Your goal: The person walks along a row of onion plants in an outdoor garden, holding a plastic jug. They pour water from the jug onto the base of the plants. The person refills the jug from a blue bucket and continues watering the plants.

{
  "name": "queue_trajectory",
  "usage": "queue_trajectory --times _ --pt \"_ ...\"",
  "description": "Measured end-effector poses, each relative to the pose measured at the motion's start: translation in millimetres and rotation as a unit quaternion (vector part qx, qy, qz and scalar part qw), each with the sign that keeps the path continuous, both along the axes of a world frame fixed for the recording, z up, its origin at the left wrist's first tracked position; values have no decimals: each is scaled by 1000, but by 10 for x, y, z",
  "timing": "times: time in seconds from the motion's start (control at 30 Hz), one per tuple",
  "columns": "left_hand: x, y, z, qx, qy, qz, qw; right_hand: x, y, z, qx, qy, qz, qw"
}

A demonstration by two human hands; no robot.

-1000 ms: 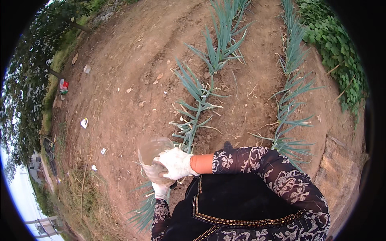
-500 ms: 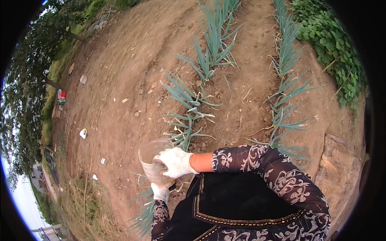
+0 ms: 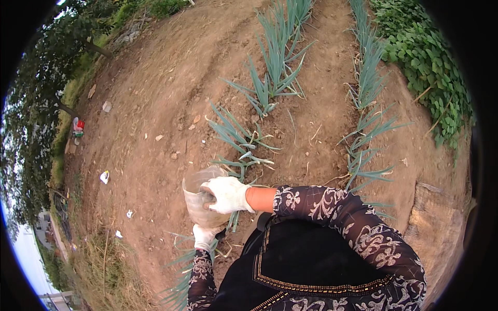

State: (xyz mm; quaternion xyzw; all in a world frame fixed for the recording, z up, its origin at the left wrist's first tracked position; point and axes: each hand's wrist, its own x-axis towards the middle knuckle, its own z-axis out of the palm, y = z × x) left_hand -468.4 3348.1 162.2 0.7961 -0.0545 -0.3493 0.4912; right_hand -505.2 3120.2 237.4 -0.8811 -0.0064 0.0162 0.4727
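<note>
A cut-open, translucent plastic container (image 3: 193, 203) hangs over the left onion row, its wide mouth facing up. From below, my left hand (image 3: 206, 237), in a white knit glove, grips its lower end; a small dark piece, perhaps a handle, shows beside the fingers. My right hand (image 3: 229, 194), gloved the same way, reaches over the mouth with curled fingers. Its fingertips dip inside the rim, and whatever they hold is hidden. Green onion plants (image 3: 241, 132) grow just beyond the container, and more leaves (image 3: 181, 280) stick out beside my left forearm.
Another onion row (image 3: 363, 135) runs to the right, with bare brown soil (image 3: 311, 155) between. Leafy vines (image 3: 425, 67) and a tan woven sheet (image 3: 433, 223) line the right side. White litter scraps (image 3: 105, 177), dry grass (image 3: 98, 264) and trees (image 3: 31, 119) lie left.
Both hands and the container have shifted slightly up in the picture, together. My right hand stays at the container's mouth, and the view has moved a little.
</note>
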Motion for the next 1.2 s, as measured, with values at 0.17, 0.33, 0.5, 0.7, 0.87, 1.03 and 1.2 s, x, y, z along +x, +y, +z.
queue_trajectory --times 0.17,0.33,0.5,0.7,0.87,1.03,1.2 --pt "-28 -27 -20 5 -28 -86 996 -31 -28 78 -9 17 12 1000" --pt "-7 363 -632 -81 13 -103 991 -133 43 89 -11 13 34 999" --pt "-107 292 -672 -212 174 123 954 -230 48 43 -18 -5 45 999" --pt "-85 129 -532 -142 72 -46 986 -229 -127 -22 -10 -15 31 999" --pt "-8 -180 -574 -124 42 -16 991 -122 -437 59 -4 13 32 999" --pt "198 -575 -691 -87 -18 -108 990 8 -838 -32 -15 -18 32 999" --pt "369 -1148 -573 -333 386 236 828 124 -1360 76 -26 -21 46 998"
